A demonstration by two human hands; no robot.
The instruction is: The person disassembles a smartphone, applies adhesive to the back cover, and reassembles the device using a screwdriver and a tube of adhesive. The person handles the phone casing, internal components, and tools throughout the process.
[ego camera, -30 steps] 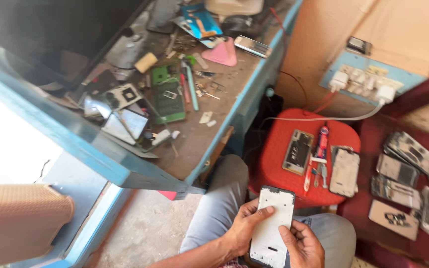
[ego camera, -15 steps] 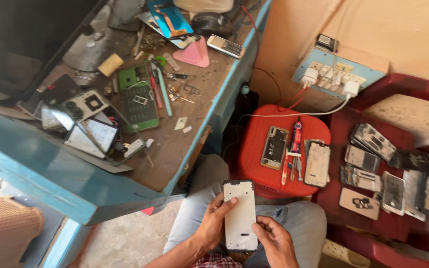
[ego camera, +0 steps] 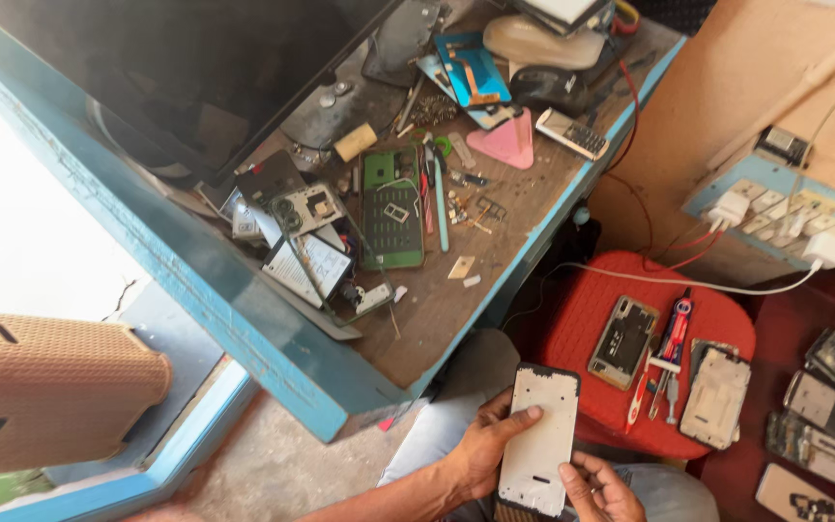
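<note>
2 hands grip white phone frame [ego camera: 536, 440], dark-edged, upright: left hand [ego camera: 488, 445] wraps side, right hand [ego camera: 599, 488] pinches bottom.

Single head cam, looking steeply down from above; workbench [ego camera: 495, 280] upper frame, hands close at btm edge.

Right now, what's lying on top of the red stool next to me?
On the red stool lie an opened phone body, a red screwdriver with small tools beside it, and a white phone frame. A white cable crosses its far edge. Whatever sits beneath those parts is covered.
</note>
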